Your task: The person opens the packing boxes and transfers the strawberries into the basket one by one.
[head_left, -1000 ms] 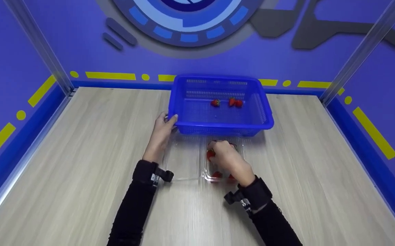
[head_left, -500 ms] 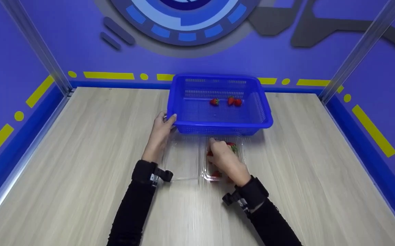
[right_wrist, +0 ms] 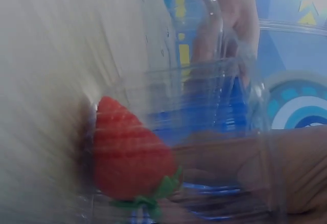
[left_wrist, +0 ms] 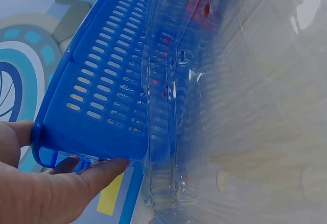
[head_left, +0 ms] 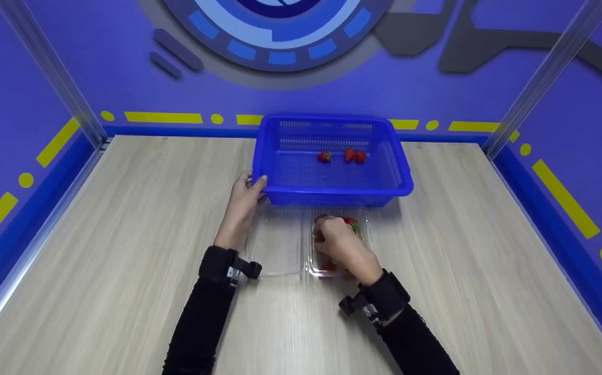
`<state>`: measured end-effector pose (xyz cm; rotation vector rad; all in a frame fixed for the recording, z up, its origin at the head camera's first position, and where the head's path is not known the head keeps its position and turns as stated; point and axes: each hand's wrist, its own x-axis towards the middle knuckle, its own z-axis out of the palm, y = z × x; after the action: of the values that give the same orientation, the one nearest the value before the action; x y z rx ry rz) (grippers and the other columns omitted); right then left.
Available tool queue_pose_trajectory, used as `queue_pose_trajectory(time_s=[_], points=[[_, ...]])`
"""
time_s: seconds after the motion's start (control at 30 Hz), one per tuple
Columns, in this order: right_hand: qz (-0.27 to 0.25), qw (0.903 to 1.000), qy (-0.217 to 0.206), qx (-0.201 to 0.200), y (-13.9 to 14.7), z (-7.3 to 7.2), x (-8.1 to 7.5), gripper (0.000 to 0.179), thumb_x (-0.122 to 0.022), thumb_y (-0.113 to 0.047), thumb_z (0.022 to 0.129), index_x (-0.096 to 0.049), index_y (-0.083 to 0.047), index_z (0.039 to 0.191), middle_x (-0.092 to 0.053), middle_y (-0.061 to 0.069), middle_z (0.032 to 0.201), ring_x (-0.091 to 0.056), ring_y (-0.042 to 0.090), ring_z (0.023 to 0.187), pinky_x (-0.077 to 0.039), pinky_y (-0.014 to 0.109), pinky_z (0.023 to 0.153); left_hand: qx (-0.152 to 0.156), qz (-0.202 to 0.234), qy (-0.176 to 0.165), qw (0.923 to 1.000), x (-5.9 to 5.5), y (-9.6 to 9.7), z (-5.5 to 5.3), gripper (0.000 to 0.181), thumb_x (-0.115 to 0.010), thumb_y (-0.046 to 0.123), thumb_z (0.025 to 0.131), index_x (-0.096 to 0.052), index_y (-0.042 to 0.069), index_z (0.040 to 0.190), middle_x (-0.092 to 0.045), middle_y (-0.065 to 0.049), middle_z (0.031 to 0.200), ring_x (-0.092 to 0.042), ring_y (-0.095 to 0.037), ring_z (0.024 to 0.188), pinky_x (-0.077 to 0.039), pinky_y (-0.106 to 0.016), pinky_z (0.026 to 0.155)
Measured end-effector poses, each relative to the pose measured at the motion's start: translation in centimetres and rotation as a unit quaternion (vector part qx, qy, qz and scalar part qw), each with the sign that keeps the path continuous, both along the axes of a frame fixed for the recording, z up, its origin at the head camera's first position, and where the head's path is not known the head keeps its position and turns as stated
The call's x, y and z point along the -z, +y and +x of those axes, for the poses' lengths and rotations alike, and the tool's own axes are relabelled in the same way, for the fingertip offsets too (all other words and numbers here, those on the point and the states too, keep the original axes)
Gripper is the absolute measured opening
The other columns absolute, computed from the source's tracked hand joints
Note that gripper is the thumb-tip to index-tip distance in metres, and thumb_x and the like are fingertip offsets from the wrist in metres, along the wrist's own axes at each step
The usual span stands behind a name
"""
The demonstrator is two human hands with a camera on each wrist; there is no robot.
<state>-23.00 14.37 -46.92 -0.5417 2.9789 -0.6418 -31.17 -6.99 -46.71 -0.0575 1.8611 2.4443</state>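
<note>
Reaching forward, left hand [head_left: 241, 203] pinches the basket [head_left: 332, 191], right hand [head_left: 346, 244] angles into the punnet [head_left: 311, 268], hold unclear.

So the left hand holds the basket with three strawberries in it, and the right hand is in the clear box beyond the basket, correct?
Almost: the head view shows the box on the near side of the basket. The left hand does hold the basket with three strawberries, and the right hand is in the box.

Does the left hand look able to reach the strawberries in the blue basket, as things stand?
Likely yes: the left hand grips the blue basket at its near left corner, and nothing covers the strawberries. It would probably need to let go and pass over the rim.
</note>
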Motion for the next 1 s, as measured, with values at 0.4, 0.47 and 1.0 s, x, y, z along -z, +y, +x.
queue_pose_trajectory(time_s=[0.4,0.47,1.0], points=[[-0.032,0.9976,0.052,0.032,0.8,1.2,-3.2,0.019,-0.07,-0.002,0.075,-0.068,-0.005,0.094,-0.064,0.009,0.09,-0.06,0.023,0.083,-0.051,0.035,0.069,0.008,-0.024,0.004,0.9997,0.0,-0.2,0.1,0.04,-0.051,0.017,0.098,-0.039,0.0,0.132,-0.047,-0.028,0.132,-0.05,-0.036,0.12,-0.037,-0.05,0.101],[-0.031,0.9962,0.075,0.033,1.0,1.5,-4.2,0.019,-0.073,-0.003,0.075,-0.066,-0.005,0.093,-0.063,0.009,0.09,-0.061,0.023,0.082,-0.051,0.036,0.069,0.012,-0.02,0.001,0.9997,-0.3,-0.2,0.2,0.04,-0.052,0.016,0.098,-0.04,-0.002,0.132,-0.047,-0.029,0.131,-0.05,-0.037,0.12,-0.037,-0.05,0.102],[-0.085,0.9836,0.155,0.037,3.2,6.8,-10.9,0.022,-0.072,-0.004,0.081,-0.063,-0.005,0.101,-0.062,0.008,0.097,-0.06,0.018,0.083,-0.052,0.027,0.066,0.005,-0.033,-0.005,0.9994,0.0,-0.2,0.1,0.043,-0.051,0.019,0.099,-0.038,0.002,0.136,-0.048,-0.025,0.134,-0.051,-0.032,0.12,-0.038,-0.049,0.101]])
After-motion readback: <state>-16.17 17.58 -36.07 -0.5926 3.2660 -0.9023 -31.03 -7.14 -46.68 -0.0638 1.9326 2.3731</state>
